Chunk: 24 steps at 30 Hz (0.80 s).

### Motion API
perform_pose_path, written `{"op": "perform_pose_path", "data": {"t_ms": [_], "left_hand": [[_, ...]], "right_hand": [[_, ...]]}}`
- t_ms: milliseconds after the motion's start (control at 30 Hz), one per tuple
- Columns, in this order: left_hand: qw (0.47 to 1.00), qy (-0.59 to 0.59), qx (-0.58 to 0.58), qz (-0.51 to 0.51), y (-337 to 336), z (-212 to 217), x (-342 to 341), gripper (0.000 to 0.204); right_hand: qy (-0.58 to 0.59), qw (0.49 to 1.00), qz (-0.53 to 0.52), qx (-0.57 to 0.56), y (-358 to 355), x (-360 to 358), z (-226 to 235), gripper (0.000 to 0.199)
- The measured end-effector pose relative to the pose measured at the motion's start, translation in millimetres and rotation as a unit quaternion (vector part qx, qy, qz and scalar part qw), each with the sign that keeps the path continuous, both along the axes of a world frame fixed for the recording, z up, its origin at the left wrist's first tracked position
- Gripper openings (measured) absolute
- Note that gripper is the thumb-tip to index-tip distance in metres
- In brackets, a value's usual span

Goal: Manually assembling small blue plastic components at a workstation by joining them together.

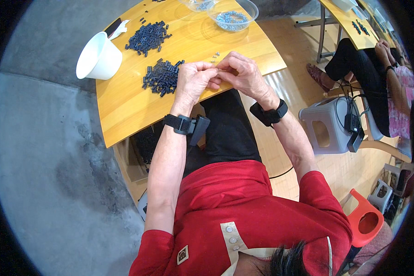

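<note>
Over the table's near edge my left hand (196,82) and my right hand (242,75) meet, fingertips pinched together. Whatever sits between the fingers is too small and covered to make out. Right beside my left hand lies a pile of small dark blue tube-shaped pieces (160,78). A second pile of the same dark pieces (148,37) is farther back. A few tiny silvery metal parts (215,56) rest on the wood just beyond my fingers. Each wrist wears a black strap with a small box.
A white plastic tub (100,56) stands at the wooden table's (129,108) left edge. At the back, a clear bowl (233,17) holds shiny metal bits, with another bowl beside it. To the right, another person (391,87) sits at a second table, near a grey stool (325,124).
</note>
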<state>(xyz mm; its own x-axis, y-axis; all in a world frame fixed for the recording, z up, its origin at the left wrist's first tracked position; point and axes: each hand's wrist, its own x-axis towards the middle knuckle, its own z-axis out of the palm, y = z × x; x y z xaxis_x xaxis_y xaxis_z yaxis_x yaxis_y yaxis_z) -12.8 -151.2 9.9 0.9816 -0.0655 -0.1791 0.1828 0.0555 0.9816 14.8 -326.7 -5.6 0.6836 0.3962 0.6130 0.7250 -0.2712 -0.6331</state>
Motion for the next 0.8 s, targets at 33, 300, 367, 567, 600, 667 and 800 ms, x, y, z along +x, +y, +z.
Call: {"op": "perform_pose_path", "data": {"t_ms": [33, 300, 367, 567, 600, 667, 800], "left_hand": [[1.000, 0.001, -0.002, -0.001, -1, 0, 0, 0.015], [1.000, -0.013, -0.015, -0.011, 5, -8, -1, 0.015], [1.000, -0.023, 0.003, -0.010, 5, -9, -1, 0.015], [0.999, -0.037, 0.012, -0.018, 3, -10, -2, 0.016], [0.999, -0.037, 0.012, -0.018, 2, -9, -3, 0.016], [0.999, -0.032, -0.016, -0.001, 1, -9, -4, 0.014], [0.999, -0.034, -0.004, -0.015, 4, -10, -3, 0.016]], "right_hand": [[-0.002, 1.000, -0.001, 0.000, -1, 0, 0, 0.015], [-0.007, 1.000, 0.008, -0.003, 1, 1, -2, 0.012], [0.003, 1.000, 0.002, -0.007, 1, 1, -3, 0.010], [0.001, 1.000, -0.001, -0.019, 1, 1, -1, 0.008], [0.001, 1.000, -0.001, -0.019, 1, 1, -1, 0.008], [0.002, 1.000, 0.007, -0.013, 2, 0, 0, 0.008], [0.013, 1.000, 0.014, -0.002, 1, 0, 2, 0.007]]}}
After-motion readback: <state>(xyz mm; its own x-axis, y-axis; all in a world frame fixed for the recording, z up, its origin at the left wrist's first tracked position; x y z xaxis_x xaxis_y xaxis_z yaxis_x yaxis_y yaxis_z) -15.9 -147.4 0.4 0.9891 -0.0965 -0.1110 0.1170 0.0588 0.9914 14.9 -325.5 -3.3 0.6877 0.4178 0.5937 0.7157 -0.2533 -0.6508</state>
